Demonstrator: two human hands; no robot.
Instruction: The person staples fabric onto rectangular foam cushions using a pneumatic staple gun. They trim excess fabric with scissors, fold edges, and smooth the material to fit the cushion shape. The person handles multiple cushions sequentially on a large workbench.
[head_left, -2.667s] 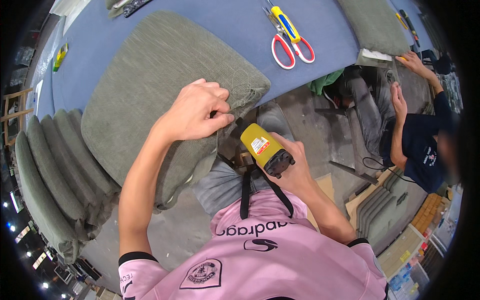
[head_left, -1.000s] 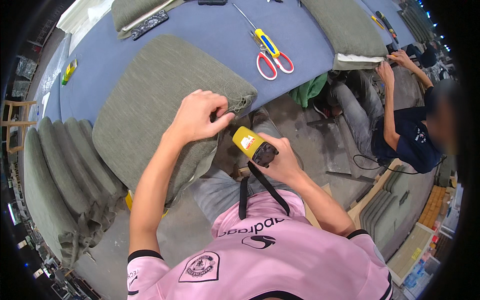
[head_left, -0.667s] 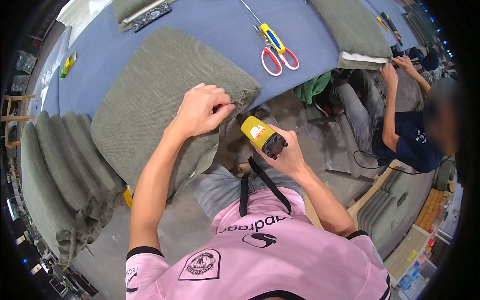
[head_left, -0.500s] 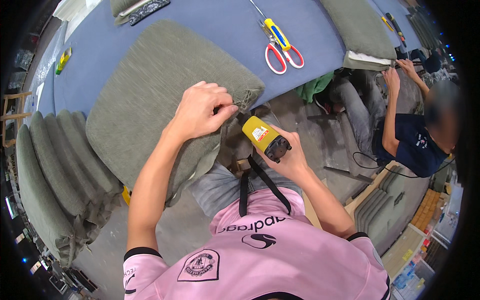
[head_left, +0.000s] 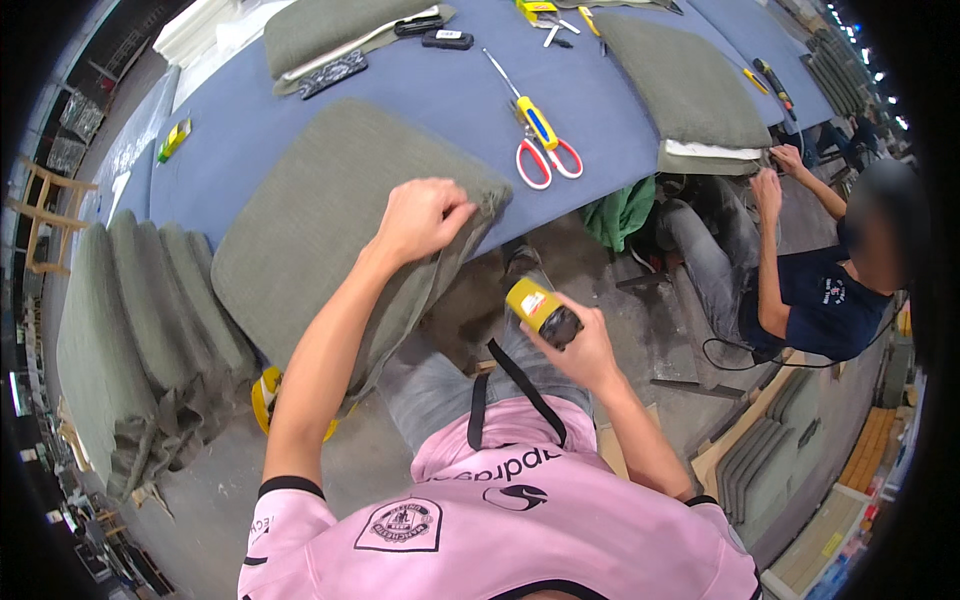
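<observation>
A grey-green fabric cushion (head_left: pixel 320 210) lies at the table's near edge, its loose cover edge hanging toward my lap. My left hand (head_left: pixel 425 218) is closed at its right corner, fingers curled and seemingly pinching the cover; the fingertips are partly hidden. Over my lap, apart from the cushion, my right hand (head_left: pixel 588 350) grips a yellow handheld power tool (head_left: pixel 532 303) with a black end. Its exact kind is unclear, and motion blurs it. Beyond the cushion corner lie red-and-white-handled scissors (head_left: pixel 535 178) and a yellow-and-blue-handled screwdriver (head_left: pixel 537 122).
Several similar cushions (head_left: pixel 140 310) stand in a row at left. On the blue table (head_left: pixel 420 110) another cushion (head_left: pixel 690 90) lies at right, where a co-worker's hands (head_left: pixel 778 175) touch it. A green cloth (head_left: pixel 618 213) hangs below the table edge.
My right hand has drawn the power tool back from the cushion corner toward my body. My left hand stays at the corner. The view has shifted, showing more of the table's far side.
</observation>
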